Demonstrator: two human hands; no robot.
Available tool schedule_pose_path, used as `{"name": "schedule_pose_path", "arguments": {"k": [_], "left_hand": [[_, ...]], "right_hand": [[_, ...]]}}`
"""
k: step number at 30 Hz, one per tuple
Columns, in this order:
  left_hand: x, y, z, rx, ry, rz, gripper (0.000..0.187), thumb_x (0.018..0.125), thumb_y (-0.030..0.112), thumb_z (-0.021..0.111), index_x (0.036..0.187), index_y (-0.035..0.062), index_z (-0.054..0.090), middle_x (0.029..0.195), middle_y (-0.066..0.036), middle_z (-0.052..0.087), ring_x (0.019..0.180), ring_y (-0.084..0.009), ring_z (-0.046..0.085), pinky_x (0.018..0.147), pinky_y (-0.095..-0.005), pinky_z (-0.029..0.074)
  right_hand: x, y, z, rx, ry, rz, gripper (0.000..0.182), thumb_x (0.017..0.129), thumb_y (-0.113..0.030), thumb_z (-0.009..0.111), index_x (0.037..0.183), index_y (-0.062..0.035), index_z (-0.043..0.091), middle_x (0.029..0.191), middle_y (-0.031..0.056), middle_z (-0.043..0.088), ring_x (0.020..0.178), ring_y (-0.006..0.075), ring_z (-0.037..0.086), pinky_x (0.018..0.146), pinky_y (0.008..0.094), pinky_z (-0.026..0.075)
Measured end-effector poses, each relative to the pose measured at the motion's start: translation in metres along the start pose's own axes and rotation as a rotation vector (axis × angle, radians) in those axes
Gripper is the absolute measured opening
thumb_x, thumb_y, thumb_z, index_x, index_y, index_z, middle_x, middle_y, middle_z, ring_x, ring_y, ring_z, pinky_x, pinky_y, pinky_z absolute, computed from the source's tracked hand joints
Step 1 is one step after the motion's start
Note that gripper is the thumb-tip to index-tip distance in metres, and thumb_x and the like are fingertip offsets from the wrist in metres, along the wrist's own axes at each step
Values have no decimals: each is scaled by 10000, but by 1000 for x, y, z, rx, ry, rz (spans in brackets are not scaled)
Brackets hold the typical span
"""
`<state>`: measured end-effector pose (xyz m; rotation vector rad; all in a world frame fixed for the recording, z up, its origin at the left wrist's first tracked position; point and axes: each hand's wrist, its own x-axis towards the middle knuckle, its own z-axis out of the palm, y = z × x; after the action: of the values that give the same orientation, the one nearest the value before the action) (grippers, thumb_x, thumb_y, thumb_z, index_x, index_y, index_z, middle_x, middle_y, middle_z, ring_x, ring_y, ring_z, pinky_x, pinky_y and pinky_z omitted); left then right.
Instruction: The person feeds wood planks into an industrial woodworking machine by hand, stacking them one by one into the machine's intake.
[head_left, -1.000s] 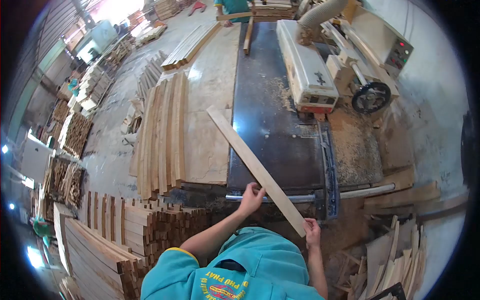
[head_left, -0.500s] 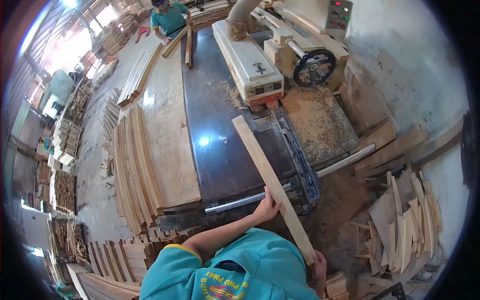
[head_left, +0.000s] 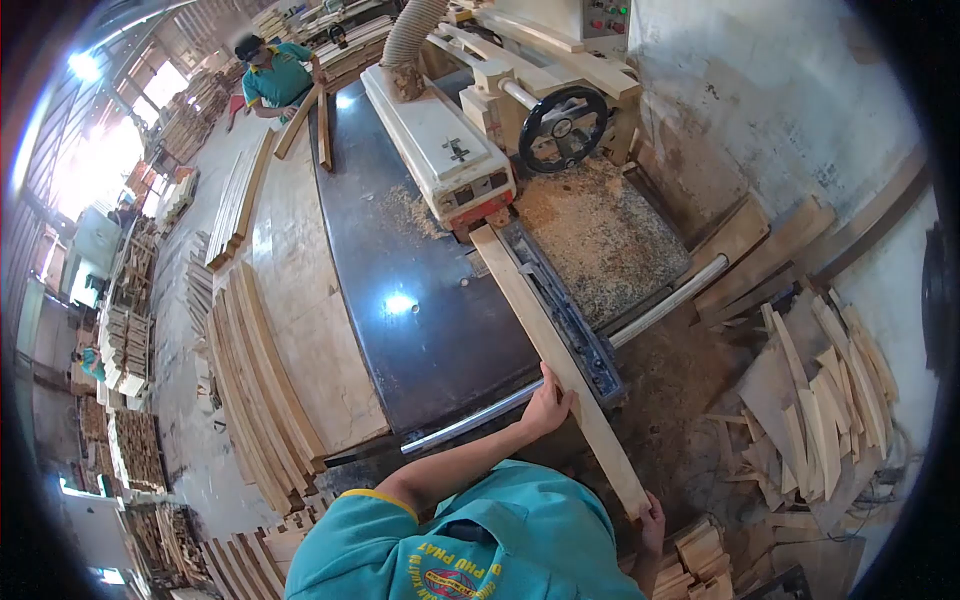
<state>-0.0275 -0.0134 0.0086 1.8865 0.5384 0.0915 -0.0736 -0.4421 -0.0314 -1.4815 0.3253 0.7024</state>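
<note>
A long, pale wooden board [head_left: 545, 325] lies along the metal guide [head_left: 560, 290] of a saw machine [head_left: 435, 150], its far end just at the front of the machine's white housing. My left hand [head_left: 547, 405] grips the board's left edge near the front of the table, thumb and fingers around it. At the board's near end, my right hand [head_left: 652, 522] is closed on it, partly hidden behind the wood. The blade, if any, is hidden under the housing.
Curved strips [head_left: 255, 385] are stacked left of the dark machine table [head_left: 370, 260]. A black handwheel [head_left: 562, 130] and sawdust [head_left: 590, 230] sit right. Offcuts [head_left: 830, 410] pile up at lower right. A co-worker [head_left: 275, 75] stands at the far end, near wooden pieces.
The board has shifted right against the guide, and its far end now reaches the machine's front. Both hands keep hold of it. The camera view has turned slightly.
</note>
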Motion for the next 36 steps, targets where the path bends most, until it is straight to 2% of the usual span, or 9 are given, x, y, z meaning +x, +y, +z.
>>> {"name": "schedule_pose_path", "arguments": {"k": [1, 8, 14, 20, 22, 26, 27, 31, 36], "left_hand": [[2, 3, -1, 40, 10, -33, 944, 988, 229, 601, 1504, -155, -90, 1018, -314, 663, 912, -450, 687, 771, -475, 549], [34, -11, -12, 90, 169, 38, 918, 981, 270, 612, 1489, -186, -3, 938, -278, 683, 842, -443, 694, 725, -476, 559], [77, 32, -72, 278, 79, -286, 957, 972, 341, 655, 1503, -189, 61, 1007, -312, 701, 917, -438, 719, 755, -471, 585], [128, 8, -112, 345, 169, -247, 953, 943, 369, 682, 1485, -189, 132, 983, -325, 700, 953, -462, 706, 786, -484, 579], [140, 10, -125, 337, 168, -273, 944, 942, 370, 682, 1482, -187, 144, 991, -327, 699, 965, -464, 703, 797, -485, 577], [168, -17, -145, 323, 218, -221, 975, 925, 378, 695, 1511, -154, 126, 1025, -318, 698, 988, -449, 700, 820, -482, 574], [176, -30, -147, 335, 272, -169, 1001, 910, 389, 705, 1526, -140, 119, 1000, -304, 705, 959, -434, 709, 806, -485, 576], [198, -30, -174, 316, 297, -154, 933, 890, 374, 723, 1490, -117, 203, 1022, -304, 701, 977, -446, 699, 818, -495, 566], [199, -45, -184, 211, 568, -35, 487, 921, 335, 714, 1184, -37, 542, 947, -269, 703, 921, -434, 690, 783, -493, 538]], "right_hand": [[2, -1, -2, 13, -41, 21, 434, 1033, -169, 597, 1418, 13, 510, 1253, 133, 642, 1078, 232, 651, 872, 370, 581], [10, -24, 28, 106, -88, 97, 536, 987, -213, 679, 1468, -53, 504, 1272, 94, 635, 1082, 174, 620, 849, 310, 536], [60, -15, 67, -39, -220, -7, 536, 1016, -80, 576, 1508, -25, 370, 1300, 155, 592, 1141, 250, 635, 893, 371, 574], [108, 1, 109, -53, -276, -123, 429, 1045, -112, 543, 1438, -14, 399, 1256, 193, 608, 1065, 300, 682, 888, 392, 595], [97, -27, 149, 189, -201, -32, 371, 1066, -171, 523, 1389, -14, 430, 1206, 204, 627, 1027, 303, 701, 866, 395, 609], [106, -45, 179, 128, -205, 65, 357, 1078, -251, 511, 1338, -11, 465, 1132, 197, 660, 954, 291, 725, 816, 378, 617], [105, -58, 190, 68, -221, 80, 305, 1076, -270, 519, 1224, -8, 468, 1060, 187, 677, 891, 267, 731, 771, 357, 616], [110, -81, 227, -115, -149, 66, 383, 1056, -366, 559, 1055, 11, 491, 839, 149, 703, 722, 213, 722, 637, 327, 601], [102, -105, 252, -196, 54, 125, 460, 1030, -446, 584, 945, 1, 518, 792, 135, 697, 645, 184, 694, 551, 312, 567]]}}
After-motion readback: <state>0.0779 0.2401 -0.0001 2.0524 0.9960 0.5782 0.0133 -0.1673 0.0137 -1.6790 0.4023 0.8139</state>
